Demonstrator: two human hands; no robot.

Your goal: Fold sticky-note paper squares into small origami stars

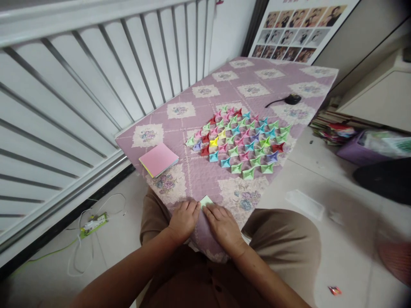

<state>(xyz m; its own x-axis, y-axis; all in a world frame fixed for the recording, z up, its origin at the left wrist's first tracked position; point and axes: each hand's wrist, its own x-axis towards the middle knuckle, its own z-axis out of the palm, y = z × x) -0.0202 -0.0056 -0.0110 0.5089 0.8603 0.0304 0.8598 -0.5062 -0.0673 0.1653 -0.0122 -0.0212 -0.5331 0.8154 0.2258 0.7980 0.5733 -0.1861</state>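
Pale green, flat bit of paper [206,200] on the near end of the purple cloth-covered table with flowery patches [202,179], right between both hands. Lower part hidden under fingers, so hard to tell the whole shape. Thumbs hard to see too.

Left hand [184,220]: fingers close together and a bit bent, tips at the paper's left edge. Right hand [223,224]: fingers nearly flat, side by side, tips over the paper's right side. Cannot tell if pinching or just pressing down. One paper corner pointing away, up the table; long way of the paper not clear.

Farther out, to the left, a square stack of paper with a pink top sheet [159,159]. Ahead and to the right, rows of small, pointy folded paper shapes in many colours [239,140]. Past those, a black round thing with a thin stem [292,99], too small to name.
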